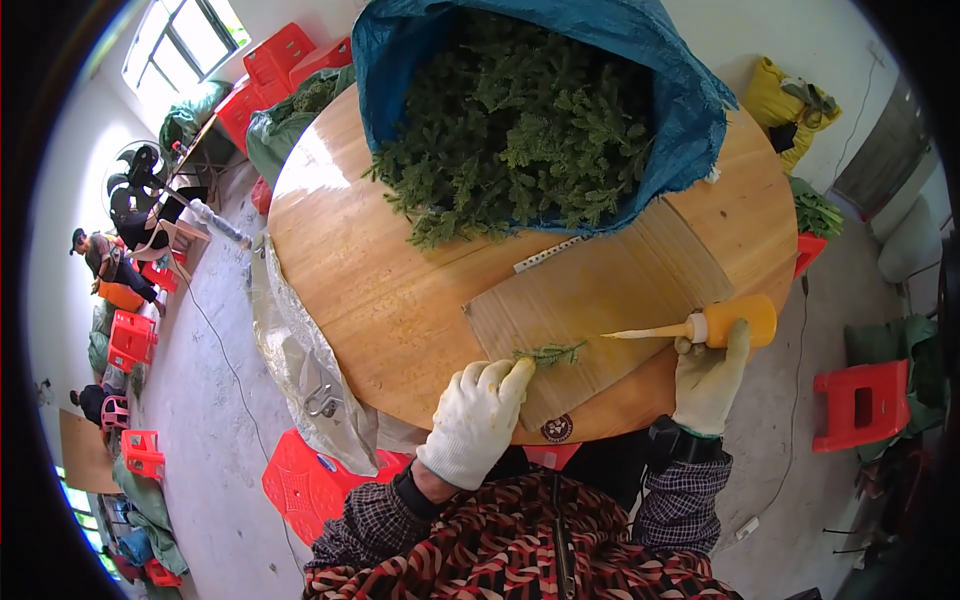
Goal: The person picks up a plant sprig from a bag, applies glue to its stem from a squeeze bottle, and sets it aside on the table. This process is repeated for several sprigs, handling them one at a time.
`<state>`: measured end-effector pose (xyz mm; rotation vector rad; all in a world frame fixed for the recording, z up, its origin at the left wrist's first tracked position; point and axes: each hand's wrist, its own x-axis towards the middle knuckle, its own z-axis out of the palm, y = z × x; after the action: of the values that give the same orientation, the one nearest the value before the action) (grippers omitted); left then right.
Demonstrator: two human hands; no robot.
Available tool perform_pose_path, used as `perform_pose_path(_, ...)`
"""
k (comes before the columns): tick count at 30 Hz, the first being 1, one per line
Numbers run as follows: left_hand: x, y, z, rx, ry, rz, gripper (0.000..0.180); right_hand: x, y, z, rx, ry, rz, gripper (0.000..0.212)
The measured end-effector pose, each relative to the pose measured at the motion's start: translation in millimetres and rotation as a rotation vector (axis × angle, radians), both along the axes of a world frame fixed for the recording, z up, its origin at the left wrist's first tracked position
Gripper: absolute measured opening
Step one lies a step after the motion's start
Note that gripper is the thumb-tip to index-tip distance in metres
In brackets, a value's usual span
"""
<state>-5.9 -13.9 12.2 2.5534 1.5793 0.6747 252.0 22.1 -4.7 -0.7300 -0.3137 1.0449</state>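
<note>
My left hand (pixel 476 422), in a white work glove, pinches the end of a small green artificial sprig (pixel 556 353) over a sheet of cardboard (pixel 600 300). In my gloved right hand (pixel 708 385) is a yellow squeeze bottle (pixel 742 322) lying on its side, its long pale nozzle pointing left at the sprig. A small gap separates the nozzle tip from the sprig. Across the table's far side lies an open blue sack (pixel 690 120), stuffed with green artificial fir sprigs (pixel 520 130) that spill toward me.
A white perforated strip (pixel 550 254) lies by the cardboard on the round wooden table (pixel 340 270). Clear plastic sheeting (pixel 300 350) hangs off its left edge. Red stools (pixel 862 404) and a standing fan (pixel 140 185) surround it; cables cross the floor. Other people (pixel 105 262) are far left.
</note>
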Motion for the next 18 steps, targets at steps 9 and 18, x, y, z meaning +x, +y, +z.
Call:
perform_pose_path(9,2,-9,-10,0.012,0.046,0.027,0.034,-9,-6,6,0.008,-0.002,-0.014,0.039)
perform_pose_path(18,2,-8,-16,0.048,-0.012,0.026,0.031,-33,-5,23,0.09,-0.322,0.169,0.046)
